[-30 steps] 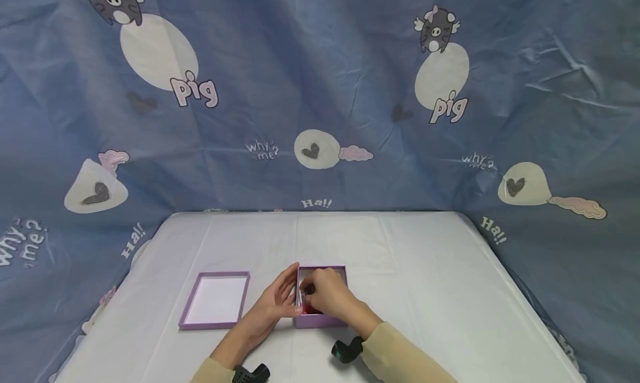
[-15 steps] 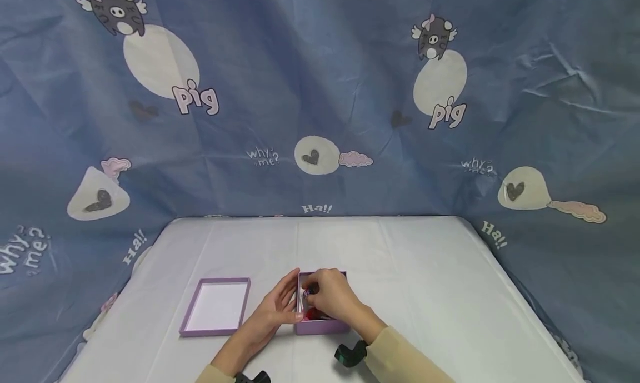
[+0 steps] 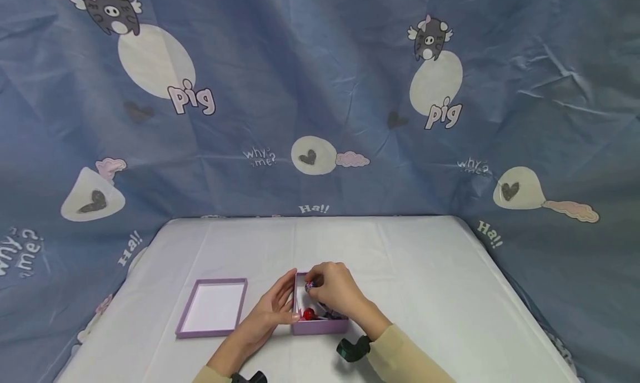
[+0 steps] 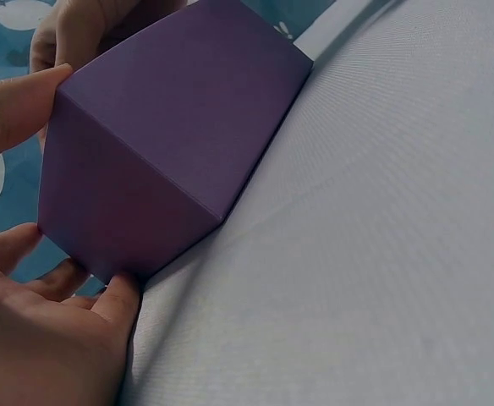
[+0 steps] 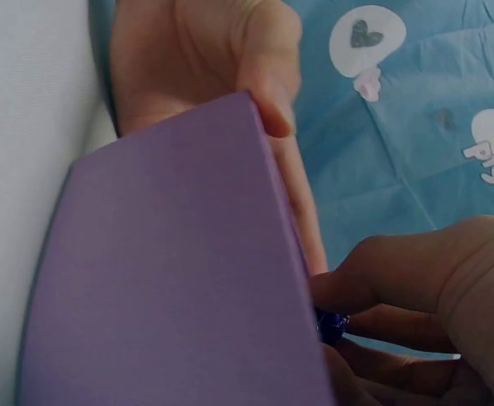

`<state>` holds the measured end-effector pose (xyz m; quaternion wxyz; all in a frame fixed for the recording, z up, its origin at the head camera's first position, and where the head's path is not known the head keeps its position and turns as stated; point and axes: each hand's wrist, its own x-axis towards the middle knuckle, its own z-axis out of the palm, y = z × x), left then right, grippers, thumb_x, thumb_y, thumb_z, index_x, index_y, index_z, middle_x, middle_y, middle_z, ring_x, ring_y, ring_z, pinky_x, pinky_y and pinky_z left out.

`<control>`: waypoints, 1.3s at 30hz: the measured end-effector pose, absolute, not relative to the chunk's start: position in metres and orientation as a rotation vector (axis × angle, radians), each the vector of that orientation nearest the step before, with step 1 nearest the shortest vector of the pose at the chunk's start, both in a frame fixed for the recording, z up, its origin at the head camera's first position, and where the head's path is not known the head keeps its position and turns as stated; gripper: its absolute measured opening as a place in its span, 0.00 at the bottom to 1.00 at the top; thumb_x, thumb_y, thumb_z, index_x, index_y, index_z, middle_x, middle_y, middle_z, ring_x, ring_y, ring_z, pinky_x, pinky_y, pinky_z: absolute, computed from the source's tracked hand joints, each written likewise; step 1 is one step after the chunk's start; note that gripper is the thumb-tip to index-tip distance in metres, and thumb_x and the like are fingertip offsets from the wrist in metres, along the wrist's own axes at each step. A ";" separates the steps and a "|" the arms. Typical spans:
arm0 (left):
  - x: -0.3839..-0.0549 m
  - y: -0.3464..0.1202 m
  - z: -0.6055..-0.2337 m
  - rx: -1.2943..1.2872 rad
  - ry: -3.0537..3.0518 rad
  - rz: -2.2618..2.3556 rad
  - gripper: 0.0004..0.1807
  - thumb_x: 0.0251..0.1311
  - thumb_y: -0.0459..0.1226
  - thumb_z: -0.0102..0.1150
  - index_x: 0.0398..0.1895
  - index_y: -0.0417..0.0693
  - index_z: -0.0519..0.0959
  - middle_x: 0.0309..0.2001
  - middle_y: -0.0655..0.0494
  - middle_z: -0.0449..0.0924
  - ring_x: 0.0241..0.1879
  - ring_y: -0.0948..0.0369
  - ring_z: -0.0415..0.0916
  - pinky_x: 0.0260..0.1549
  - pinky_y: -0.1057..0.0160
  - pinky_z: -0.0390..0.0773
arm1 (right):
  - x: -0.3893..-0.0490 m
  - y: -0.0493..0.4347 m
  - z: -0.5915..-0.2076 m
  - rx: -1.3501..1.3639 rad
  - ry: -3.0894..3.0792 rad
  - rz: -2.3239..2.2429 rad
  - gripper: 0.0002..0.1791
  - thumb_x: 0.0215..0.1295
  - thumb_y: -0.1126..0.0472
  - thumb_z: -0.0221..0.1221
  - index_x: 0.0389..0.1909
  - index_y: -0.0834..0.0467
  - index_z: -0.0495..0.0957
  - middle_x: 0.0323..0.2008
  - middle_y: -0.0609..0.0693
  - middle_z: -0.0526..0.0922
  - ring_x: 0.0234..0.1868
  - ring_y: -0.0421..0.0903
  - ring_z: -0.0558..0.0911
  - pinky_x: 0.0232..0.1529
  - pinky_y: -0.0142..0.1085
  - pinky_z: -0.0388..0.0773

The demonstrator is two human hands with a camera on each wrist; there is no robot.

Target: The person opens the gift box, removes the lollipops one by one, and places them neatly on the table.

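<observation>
A purple open box (image 3: 320, 328) stands on the white-covered table. My left hand (image 3: 272, 308) holds its left side, the thumb at the near corner and the fingers along the left wall, as the left wrist view also shows. Over the box's far part, my right hand (image 3: 336, 288) pinches a lollipop with a dark blue patterned wrapper (image 3: 309, 286); in the right wrist view its blue wrapper (image 5: 332, 326) shows between thumb and fingers. Inside, near the front wall, lies a red lollipop (image 3: 309, 314) beside darker wrapped ones (image 3: 334, 314). My right hand hides the box's far right part.
The purple-rimmed lid (image 3: 212, 308) lies inside up on the table, left of my left hand. A blue printed cloth (image 3: 320, 94) hangs behind the table's far edge.
My right hand has risen a little and moved away from the box's front, with the blue lollipop pinched. The red lollipop and darker ones now show more. My left hand stays on the box.
</observation>
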<state>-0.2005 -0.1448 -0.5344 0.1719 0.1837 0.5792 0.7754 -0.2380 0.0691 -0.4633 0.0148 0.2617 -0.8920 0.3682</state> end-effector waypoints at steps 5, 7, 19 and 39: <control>-0.198 -0.145 -0.537 0.525 1.635 2.206 0.54 0.56 0.24 0.63 0.82 0.50 0.44 0.81 0.48 0.39 0.79 0.53 0.35 0.74 0.61 0.49 | -0.237 0.072 -0.462 0.795 -2.764 1.152 0.08 0.52 0.66 0.71 0.35 0.56 0.87 0.28 0.42 0.85 0.28 0.32 0.80 0.29 0.27 0.80; -0.198 -0.145 -0.537 0.536 1.635 2.205 0.54 0.56 0.24 0.63 0.82 0.48 0.43 0.81 0.47 0.39 0.79 0.52 0.34 0.74 0.60 0.48 | -0.238 0.072 -0.461 0.794 -2.762 1.163 0.09 0.52 0.66 0.71 0.35 0.56 0.87 0.28 0.42 0.85 0.28 0.32 0.81 0.29 0.27 0.80; -0.198 -0.149 -0.536 0.526 1.656 2.207 0.55 0.55 0.24 0.63 0.82 0.51 0.44 0.81 0.47 0.38 0.79 0.53 0.34 0.73 0.62 0.48 | -0.242 0.079 -0.451 0.747 -2.722 1.287 0.09 0.55 0.65 0.70 0.38 0.57 0.88 0.32 0.44 0.88 0.32 0.36 0.85 0.29 0.28 0.83; -0.198 -0.143 -0.528 0.479 1.686 2.202 0.54 0.54 0.25 0.65 0.81 0.52 0.46 0.81 0.50 0.40 0.79 0.53 0.35 0.73 0.63 0.51 | -0.255 0.108 -0.428 0.598 -2.673 1.372 0.08 0.57 0.61 0.71 0.38 0.50 0.88 0.32 0.40 0.87 0.33 0.39 0.86 0.31 0.34 0.84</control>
